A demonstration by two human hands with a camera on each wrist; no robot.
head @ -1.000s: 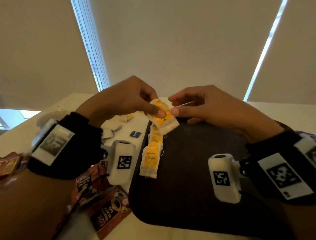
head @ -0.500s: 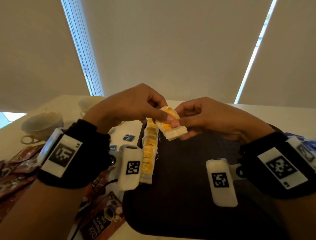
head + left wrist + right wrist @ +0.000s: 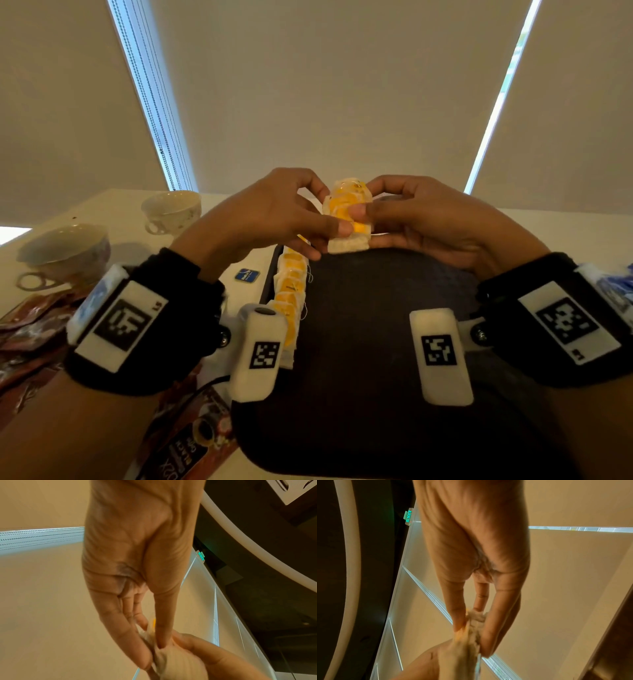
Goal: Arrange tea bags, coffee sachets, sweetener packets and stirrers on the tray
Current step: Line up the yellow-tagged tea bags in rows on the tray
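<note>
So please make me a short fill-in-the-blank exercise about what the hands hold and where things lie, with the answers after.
1. Both hands, the left hand and the right hand, pinch one ____ between them.
2. The row of tea bags lies along the ____ edge of the dark tray.
3. The number of teacups on the table is ____.
4. The coffee sachets lie ____ the tray.

Missing words: tea bag; left; two; outside

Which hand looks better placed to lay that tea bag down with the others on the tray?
Probably the left hand: both pinch the tea bag, but the row lies along the tray's left edge, below it.
</note>
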